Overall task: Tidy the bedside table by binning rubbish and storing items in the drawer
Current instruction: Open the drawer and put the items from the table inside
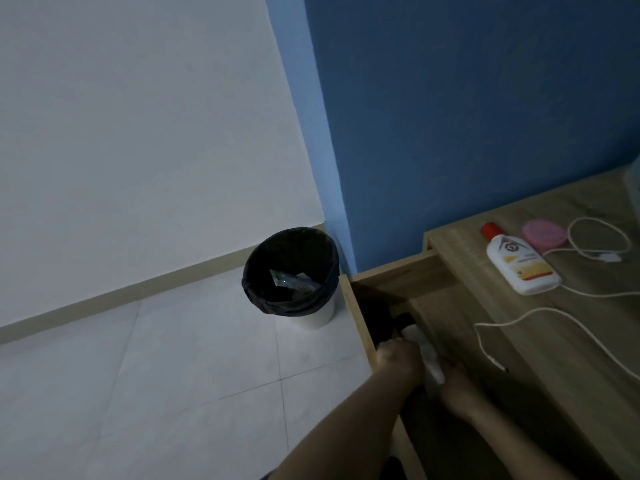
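Observation:
The wooden bedside table's drawer (356,306) stands pulled open, dark inside. Both my hands reach down into it. My left hand (398,358) grips a white soft bundle (427,353) from the left, and my right hand (457,393) holds its near end from the right, under the table top's edge. A black item (403,320) lies in the drawer just beyond the bundle. On the table top (460,327) lie a white lotion bottle (519,265) with a red cap, a pink round case (542,234) and a white charging cable (554,317).
A white bin (294,275) with a black liner stands on the tiled floor left of the table, by the wall corner, with a wrapper (291,280) inside. The blue wall rises behind the table. Open floor stretches to the left.

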`<state>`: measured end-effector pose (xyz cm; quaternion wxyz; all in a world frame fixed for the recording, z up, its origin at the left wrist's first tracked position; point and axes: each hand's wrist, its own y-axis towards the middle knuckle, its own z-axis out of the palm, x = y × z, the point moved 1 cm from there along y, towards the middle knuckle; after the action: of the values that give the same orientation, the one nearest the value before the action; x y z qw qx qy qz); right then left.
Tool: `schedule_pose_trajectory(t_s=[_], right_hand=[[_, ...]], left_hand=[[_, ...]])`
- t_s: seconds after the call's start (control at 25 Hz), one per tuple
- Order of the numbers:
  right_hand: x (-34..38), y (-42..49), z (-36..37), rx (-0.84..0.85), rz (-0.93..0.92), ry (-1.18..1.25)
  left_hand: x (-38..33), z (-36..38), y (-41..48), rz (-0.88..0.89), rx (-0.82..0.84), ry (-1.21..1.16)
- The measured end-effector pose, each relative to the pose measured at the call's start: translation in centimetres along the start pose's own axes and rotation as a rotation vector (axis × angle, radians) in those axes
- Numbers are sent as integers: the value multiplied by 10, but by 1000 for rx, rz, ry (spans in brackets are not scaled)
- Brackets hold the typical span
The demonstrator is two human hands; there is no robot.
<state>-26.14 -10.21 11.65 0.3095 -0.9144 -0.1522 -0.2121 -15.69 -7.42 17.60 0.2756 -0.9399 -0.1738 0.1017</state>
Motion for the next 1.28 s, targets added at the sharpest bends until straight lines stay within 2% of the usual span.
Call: schedule_pose_trajectory(t_s=[0.08, 0.2, 0.36, 0.52, 0.64, 0.72, 0.8, 0.88, 0.96, 1.12, 1.24, 1.28], right_hand=[[5, -1, -5, -77, -20, 71], [7, -7, -2, -13, 14, 149], [37, -45, -36, -54, -4, 290], [64, -87, -96, -338, -178, 415], [60, -93, -147, -657, -292, 420], [45, -86, -183, -853, -266, 391], [23, -69, -213, -951, -201, 322], [1, -47, -236, -935, -118, 226], [-13, -22, -250, -875, -105, 101], [-26, 30, -254, -724, -158, -75], [-26, 52, -242, -602, -192, -68], [-23, 53, -240, -600, -152, -109]], left_hand=[[2, -1, -2, 8, -68, -61], [2, -2, -10, 23, -113, -115], [-2, -25, -30, 89, -203, -283], [-11, -67, -44, 142, -410, -517], [-42, -101, -46, 240, -549, -660], [-70, -111, -42, 275, -526, -751], [-96, -115, -28, 267, -433, -855], [-113, -116, -7, 215, -321, -958], [-125, -115, 16, 139, -276, -925], [-140, -120, 43, 88, -347, -781], [-140, -122, 46, 60, -343, -863], [-137, -124, 44, 40, -323, -909]])
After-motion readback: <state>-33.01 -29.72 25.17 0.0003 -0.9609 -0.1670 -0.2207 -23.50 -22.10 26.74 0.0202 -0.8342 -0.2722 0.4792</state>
